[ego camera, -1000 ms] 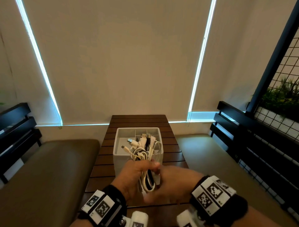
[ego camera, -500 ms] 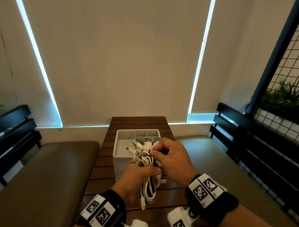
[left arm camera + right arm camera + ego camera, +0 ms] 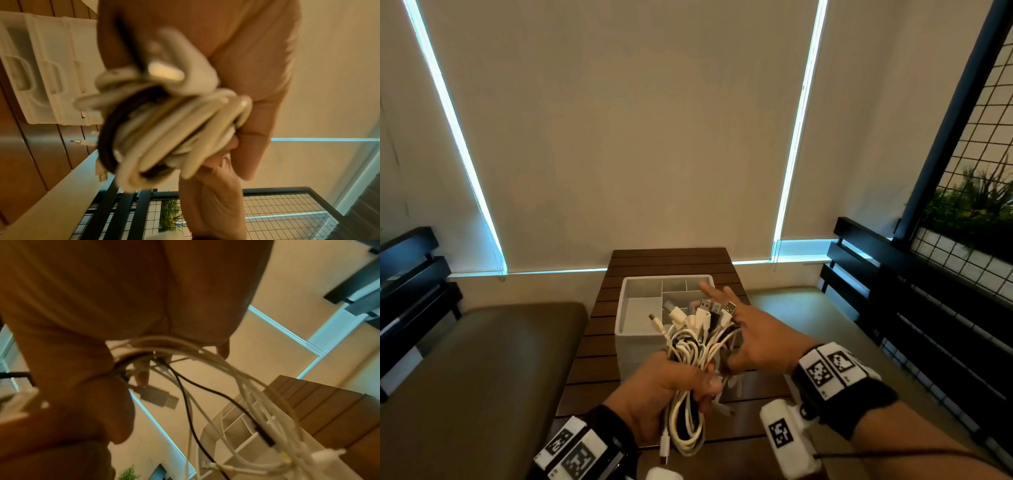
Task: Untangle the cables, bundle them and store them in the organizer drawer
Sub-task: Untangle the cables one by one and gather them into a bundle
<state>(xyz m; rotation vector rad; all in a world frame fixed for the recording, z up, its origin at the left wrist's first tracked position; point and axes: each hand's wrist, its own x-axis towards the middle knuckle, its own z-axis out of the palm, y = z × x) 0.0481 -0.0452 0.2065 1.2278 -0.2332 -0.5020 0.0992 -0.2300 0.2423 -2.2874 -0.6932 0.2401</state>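
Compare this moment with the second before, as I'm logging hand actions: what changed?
The right hand let go of the cable tangle: it came up from under the tangle, pinched near the plugs, and now lies open-fingered beside them. The left hand still grips the tangle's middle, slightly higher. The white organizer stayed put on the table.

I'm seeing the bundle of cables, mostly white with a black one mixed in, being held above the counter in front of the organizer. Their loops are hanging down below the grip while the plug ends, several USB connectors among them, are fanning upward over the organizer's near edge. The organizer drawer, a white box with divider walls, is sitting open on top, its compartments showing nothing inside from the head view.
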